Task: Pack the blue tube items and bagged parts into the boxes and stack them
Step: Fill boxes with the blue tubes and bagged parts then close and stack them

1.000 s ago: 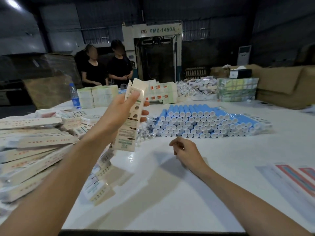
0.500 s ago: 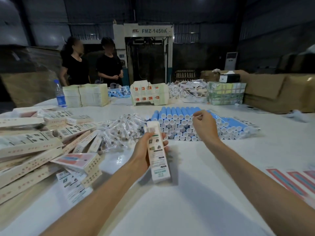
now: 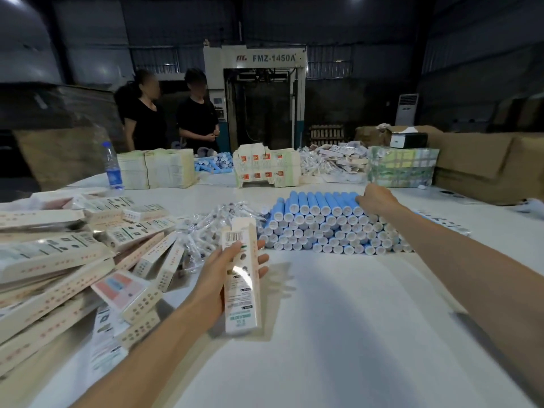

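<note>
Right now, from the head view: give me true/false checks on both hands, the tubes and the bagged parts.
1. The left hand holds a box upright. True.
2. The bagged parts lie between the box pile and the tubes. True.
3. The right hand rests on the bagged parts. False: it touches the top row of the tubes.
4. The bottle stands at the far right. False: it stands far left, beside stacked flat cartons.
</note>
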